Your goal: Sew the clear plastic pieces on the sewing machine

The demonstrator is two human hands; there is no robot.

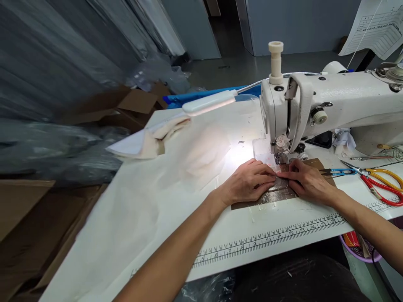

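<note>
My left hand (253, 180) rests on the machine bed just in front of the needle area, its fingers bent and pressed together. From the other side my right hand (307, 180) meets it, thumb and fingers closed near the presser foot. What lies between the fingertips is too small and covered to name. Below both hands is a brown sheet (248, 205) with shiny clear tape over it. The white sewing machine (343, 96) stands behind the hands, its presser foot (281, 158) close to the fingertips. A pale fabric flower (282, 141) sits on the machine head.
Blue thread snips (341, 172) and scissors with red and yellow handles (385, 180) lie to the right. A ruler strip (267, 239) runs along the front edge. A white lamp (209, 102) reaches over the table; pale fabric (149, 144) lies at its left edge. Cardboard boxes (138, 100) stand beyond.
</note>
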